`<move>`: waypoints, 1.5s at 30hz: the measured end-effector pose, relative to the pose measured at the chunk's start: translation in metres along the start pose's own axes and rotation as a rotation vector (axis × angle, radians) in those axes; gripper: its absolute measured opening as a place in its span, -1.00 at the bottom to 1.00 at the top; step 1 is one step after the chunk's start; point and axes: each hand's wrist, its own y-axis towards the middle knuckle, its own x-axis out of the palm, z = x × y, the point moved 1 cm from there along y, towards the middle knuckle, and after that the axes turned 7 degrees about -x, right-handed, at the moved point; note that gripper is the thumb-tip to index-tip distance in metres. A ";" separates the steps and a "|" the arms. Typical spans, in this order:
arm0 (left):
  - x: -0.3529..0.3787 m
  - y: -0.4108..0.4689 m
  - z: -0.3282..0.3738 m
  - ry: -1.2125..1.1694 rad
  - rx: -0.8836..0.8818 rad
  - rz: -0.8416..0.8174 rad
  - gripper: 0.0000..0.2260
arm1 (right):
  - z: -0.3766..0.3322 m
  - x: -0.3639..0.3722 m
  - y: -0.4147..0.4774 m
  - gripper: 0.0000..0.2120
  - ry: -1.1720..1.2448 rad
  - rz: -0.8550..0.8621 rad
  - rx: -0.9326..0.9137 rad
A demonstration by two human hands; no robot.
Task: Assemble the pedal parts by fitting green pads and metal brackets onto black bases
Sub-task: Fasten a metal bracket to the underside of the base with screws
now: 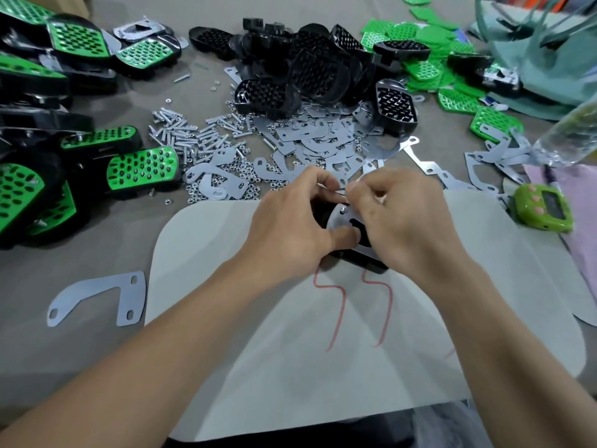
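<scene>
While the left hand (290, 221) grasps the black base (368, 263) steady on the near white sheet (290, 367) of the bench (97, 253), the right hand (403, 221) pinches at a metal bracket (339, 218) on top, seemingly seating a small fastener, hidden by fingers.
</scene>
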 end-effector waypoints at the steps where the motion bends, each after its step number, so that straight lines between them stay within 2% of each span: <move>1: 0.000 0.000 0.001 -0.004 -0.005 0.000 -0.47 | 0.004 -0.004 0.000 -0.64 -0.050 -0.022 0.026; 2: 0.000 -0.001 0.001 -0.009 -0.010 0.004 -0.48 | 0.009 -0.009 0.001 -0.64 -0.028 -0.067 0.043; 6: -0.001 -0.001 0.001 -0.021 -0.009 0.005 -0.48 | 0.014 -0.022 -0.002 -0.75 0.376 -0.189 -0.019; 10: -0.001 -0.001 0.001 -0.002 -0.004 0.013 -0.47 | 0.017 -0.017 -0.002 -0.66 0.459 -0.361 -0.064; 11: -0.001 -0.001 0.001 -0.001 -0.007 0.009 -0.47 | 0.019 -0.018 -0.003 -0.64 0.467 -0.357 -0.060; 14: -0.002 -0.001 0.001 -0.002 -0.009 0.003 -0.48 | 0.021 -0.023 -0.006 -0.75 0.445 -0.284 -0.023; 17: -0.002 0.000 0.000 0.002 -0.011 0.006 -0.49 | 0.022 -0.026 -0.007 -0.77 0.452 -0.219 0.022; 19: -0.001 0.000 0.000 0.003 -0.009 0.009 -0.48 | 0.017 -0.024 -0.005 -0.80 0.486 -0.201 -0.003; 20: -0.001 0.000 0.000 0.002 -0.008 0.012 -0.48 | 0.014 -0.022 -0.004 -0.76 0.487 -0.208 -0.025; 22: -0.001 0.000 0.000 -0.001 -0.010 0.016 -0.47 | 0.011 -0.017 -0.003 -0.68 0.457 -0.248 -0.038; 24: -0.002 -0.001 0.001 -0.003 -0.018 0.014 -0.46 | 0.010 -0.014 -0.004 -0.68 0.444 -0.268 0.000; 28: -0.002 0.000 0.001 -0.004 -0.021 0.014 -0.46 | 0.008 -0.012 -0.009 -0.64 0.405 -0.215 0.039; 33: -0.003 -0.002 0.001 0.002 -0.010 -0.001 -0.47 | 0.012 -0.018 -0.006 -0.77 0.188 -0.200 0.028; 38: -0.002 -0.001 0.001 0.001 -0.017 0.010 -0.47 | 0.013 -0.026 -0.012 -0.71 0.237 -0.098 0.011; 41: 0.000 -0.001 0.000 -0.008 -0.017 0.006 -0.46 | 0.007 -0.017 -0.003 -0.71 0.216 -0.118 0.008; 43: -0.001 -0.002 0.001 -0.015 -0.018 -0.002 -0.45 | 0.000 -0.014 0.002 -0.77 0.122 -0.146 -0.021; 45: -0.002 -0.002 0.001 -0.021 -0.025 -0.003 -0.45 | -0.006 -0.015 0.007 -0.83 -0.063 -0.147 -0.144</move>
